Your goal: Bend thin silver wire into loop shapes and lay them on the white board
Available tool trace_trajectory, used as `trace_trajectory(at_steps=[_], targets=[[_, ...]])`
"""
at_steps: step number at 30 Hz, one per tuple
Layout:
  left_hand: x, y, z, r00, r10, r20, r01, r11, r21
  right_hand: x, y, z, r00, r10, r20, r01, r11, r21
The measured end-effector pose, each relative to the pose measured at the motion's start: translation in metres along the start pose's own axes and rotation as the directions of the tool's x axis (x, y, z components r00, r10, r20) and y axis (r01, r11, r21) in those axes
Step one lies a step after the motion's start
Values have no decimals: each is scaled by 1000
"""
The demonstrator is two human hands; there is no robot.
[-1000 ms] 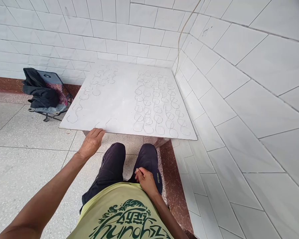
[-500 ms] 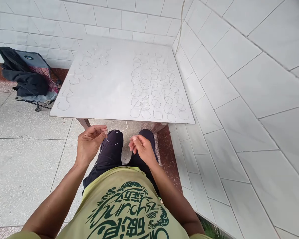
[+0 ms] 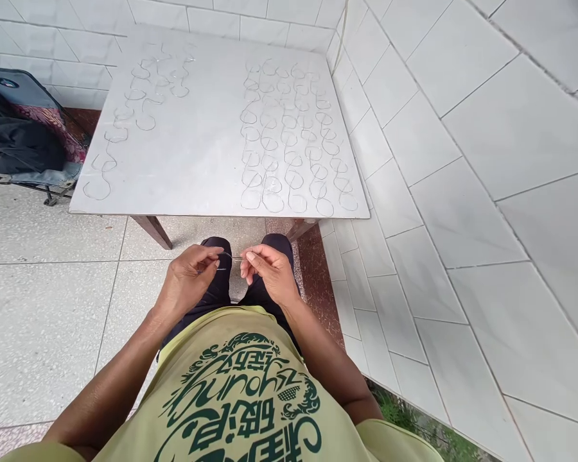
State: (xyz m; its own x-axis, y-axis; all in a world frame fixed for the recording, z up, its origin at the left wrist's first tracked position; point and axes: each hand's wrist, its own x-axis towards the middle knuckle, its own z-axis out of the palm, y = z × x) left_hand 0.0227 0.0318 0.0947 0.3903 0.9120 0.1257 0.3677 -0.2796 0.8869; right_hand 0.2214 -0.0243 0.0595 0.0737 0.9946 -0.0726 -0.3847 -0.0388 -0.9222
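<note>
A thin, bent wire (image 3: 235,258) spans the short gap between my two hands, above my knees. My left hand (image 3: 189,277) pinches one part of it between thumb and fingertips, and a short end pokes out below the fingers. With thumb and forefinger closed, my right hand (image 3: 271,271) grips the other side. Just beyond my hands is a white table (image 3: 187,173). Curved wire pieces (image 3: 272,144) lie in rows on its right half, many forming S or figure-eight shapes. More curved wires (image 3: 97,187) are spread along its left side.
A folding chair (image 3: 26,90) with dark cloth (image 3: 26,144) on it stands left of the table. White tiled wall (image 3: 462,205) runs close along the right and behind the table. The table's wooden leg (image 3: 151,231) stands ahead of my left hand.
My right hand has come to the wire and closed on it, where before it was apart from it. The view has tilted down slightly, so the table sits higher and further left.
</note>
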Motion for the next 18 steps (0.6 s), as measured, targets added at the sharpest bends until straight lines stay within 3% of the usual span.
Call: trace_trajectory(at_steps=[4, 8, 10, 14, 18], targets=[[1, -1, 2, 988, 73, 138, -71, 997, -25, 1, 1, -1, 998, 56, -2, -56, 998, 38], [0, 0, 1, 964, -84, 254, 128, 979, -161, 3, 0, -1, 990, 134, -41, -133, 991, 32], [0, 3, 0, 949, -107, 297, 167, 968, -186, 3, -2, -1, 986, 145, -85, -146, 989, -1], [2, 9, -3, 952, -75, 295, 115, 986, -118, 2, -8, -2, 985, 99, -139, -112, 990, -90], [2, 10, 2, 961, -135, 242, 171, 976, -134, 0, -10, -2, 992, 40, -117, -63, 978, -199]])
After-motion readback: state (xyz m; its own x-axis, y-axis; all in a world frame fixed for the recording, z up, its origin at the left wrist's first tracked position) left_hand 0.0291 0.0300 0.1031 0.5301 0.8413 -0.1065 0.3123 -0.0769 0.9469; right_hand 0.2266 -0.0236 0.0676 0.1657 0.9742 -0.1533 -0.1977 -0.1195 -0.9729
